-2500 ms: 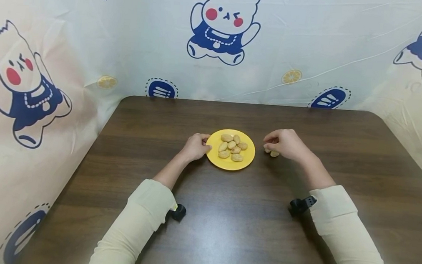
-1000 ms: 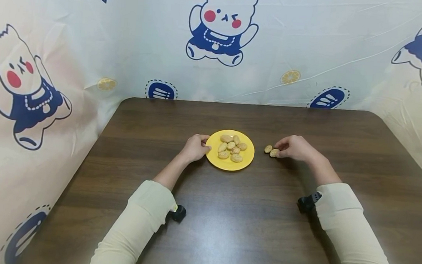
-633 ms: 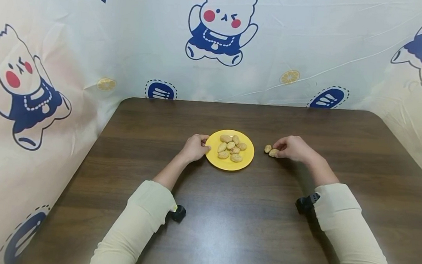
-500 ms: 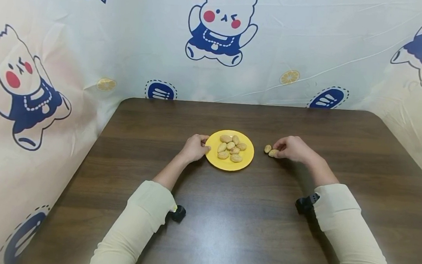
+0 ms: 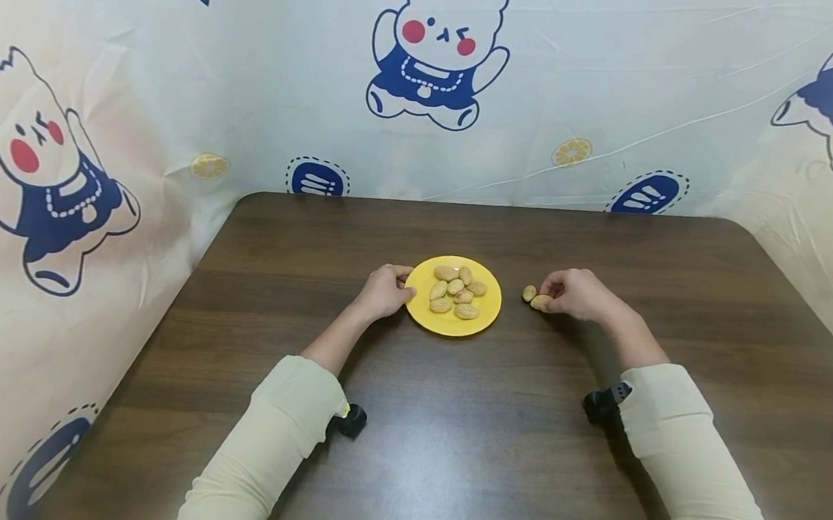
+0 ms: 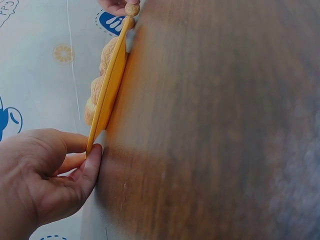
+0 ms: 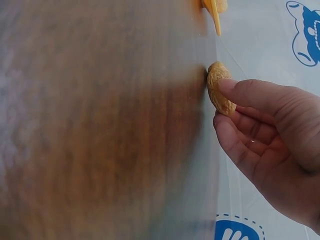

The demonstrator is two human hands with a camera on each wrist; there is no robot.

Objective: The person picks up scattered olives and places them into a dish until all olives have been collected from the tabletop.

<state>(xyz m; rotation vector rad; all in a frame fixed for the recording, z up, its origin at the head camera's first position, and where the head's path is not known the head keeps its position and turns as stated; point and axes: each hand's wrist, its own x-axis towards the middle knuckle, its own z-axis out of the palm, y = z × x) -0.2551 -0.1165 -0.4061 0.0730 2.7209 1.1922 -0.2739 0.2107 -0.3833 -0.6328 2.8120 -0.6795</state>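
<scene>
My left hand (image 5: 384, 292) pinches the left rim of a round yellow plate (image 5: 487, 320), as the left wrist view also shows from the side. Several tan peanuts in their shells (image 5: 457, 286) lie on the plate in a loose cluster. To the plate's right, two more peanuts sit close together on the table. My right hand (image 5: 579, 294) has its thumb and fingers on the right one, a peanut (image 7: 218, 89) with a wrinkled shell. The other peanut (image 5: 528, 293) lies just left of the fingertips.
Both hands work over a dark brown wooden table (image 5: 407, 457). A pale sheet with blue cartoon bears (image 5: 442, 56) hangs behind it and along both sides. Each wrist bears a small black camera (image 5: 352, 421).
My right hand, earlier over the two loose peanuts and partly hiding them, has shifted right and now grips the right one. My left hand and the plate have stayed in place.
</scene>
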